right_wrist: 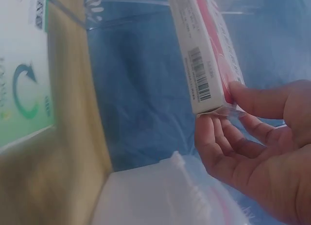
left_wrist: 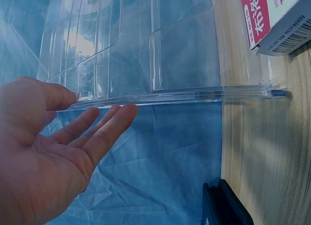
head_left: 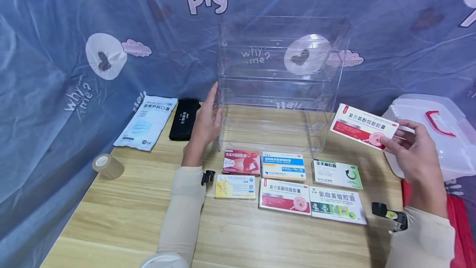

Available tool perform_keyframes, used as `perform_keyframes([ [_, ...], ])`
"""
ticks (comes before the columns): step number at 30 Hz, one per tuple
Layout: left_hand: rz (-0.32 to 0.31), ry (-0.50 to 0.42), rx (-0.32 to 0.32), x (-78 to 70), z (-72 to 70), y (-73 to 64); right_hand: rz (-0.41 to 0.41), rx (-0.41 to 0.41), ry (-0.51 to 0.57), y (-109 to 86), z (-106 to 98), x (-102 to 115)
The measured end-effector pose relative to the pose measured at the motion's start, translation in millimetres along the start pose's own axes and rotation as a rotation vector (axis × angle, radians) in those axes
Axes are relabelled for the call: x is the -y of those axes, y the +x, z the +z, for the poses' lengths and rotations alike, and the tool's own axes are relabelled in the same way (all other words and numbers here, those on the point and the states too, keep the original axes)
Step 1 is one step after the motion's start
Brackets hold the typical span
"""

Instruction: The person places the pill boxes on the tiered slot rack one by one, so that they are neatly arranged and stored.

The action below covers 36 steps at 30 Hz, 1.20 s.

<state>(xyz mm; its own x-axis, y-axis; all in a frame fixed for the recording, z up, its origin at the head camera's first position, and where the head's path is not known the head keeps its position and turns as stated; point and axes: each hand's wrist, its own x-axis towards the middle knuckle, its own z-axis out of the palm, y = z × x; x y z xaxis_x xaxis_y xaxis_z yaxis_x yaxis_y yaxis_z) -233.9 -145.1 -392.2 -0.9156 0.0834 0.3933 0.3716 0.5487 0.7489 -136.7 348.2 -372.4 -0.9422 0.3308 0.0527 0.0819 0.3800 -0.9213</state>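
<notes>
My right hand [head_left: 418, 148] pinches a white-and-red medicine box [head_left: 362, 126] by its right end, between thumb and fingers. The box is tilted and raised at the right side of a clear acrylic display rack [head_left: 275, 79]. In the right wrist view the box's barcode side [right_wrist: 199, 74] faces the camera. At the rack's left side is my left hand [head_left: 206, 123]. Its fingers are extended along the side panel, fingertips right at the edge, and the thumb [left_wrist: 60, 96] lies at that same edge in the left wrist view.
Several medicine boxes lie before the rack, among them a red one [head_left: 241, 161], a blue-and-white one [head_left: 283, 166] and a green-and-white one [head_left: 336, 173]. A mask packet [head_left: 146, 121], black case [head_left: 184, 119] and tan roll [head_left: 108, 166] are left; a lidded plastic box [head_left: 412, 108] is right.
</notes>
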Motion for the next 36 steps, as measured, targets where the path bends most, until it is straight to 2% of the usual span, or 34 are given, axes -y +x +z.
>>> perform_keyframes([
  [3,0.001,0.009,-0.001,-0.1,0.4,0.0,-0.016,-0.050,-0.001,-2.5,2,8],
  [6,0.002,0.009,-0.002,-0.1,0.6,-0.2,0.003,-0.119,-0.086,-4.4,5,16],
  [9,0.005,0.002,-0.005,0.3,-0.4,-0.2,0.046,-0.188,-0.117,-6.3,9,25],
  [13,0.014,-0.009,-0.005,1.0,-0.8,-0.9,0.074,-0.260,-0.100,-10.7,13,35],
  [17,0.022,-0.020,0.001,2.4,0.5,-1.0,0.046,-0.305,-0.083,-15.5,18,42],
  [25,0.027,-0.012,-0.004,4.2,-3.7,0.6,-0.090,-0.291,0.002,-14.8,42,44],
  [31,0.021,-0.023,0.012,4.9,-3.1,1.7,-0.106,-0.304,-0.051,-16.2,53,54],
  [36,0.018,-0.011,0.020,4.8,-1.4,1.9,-0.192,-0.298,-0.080,-11.9,66,61],
])
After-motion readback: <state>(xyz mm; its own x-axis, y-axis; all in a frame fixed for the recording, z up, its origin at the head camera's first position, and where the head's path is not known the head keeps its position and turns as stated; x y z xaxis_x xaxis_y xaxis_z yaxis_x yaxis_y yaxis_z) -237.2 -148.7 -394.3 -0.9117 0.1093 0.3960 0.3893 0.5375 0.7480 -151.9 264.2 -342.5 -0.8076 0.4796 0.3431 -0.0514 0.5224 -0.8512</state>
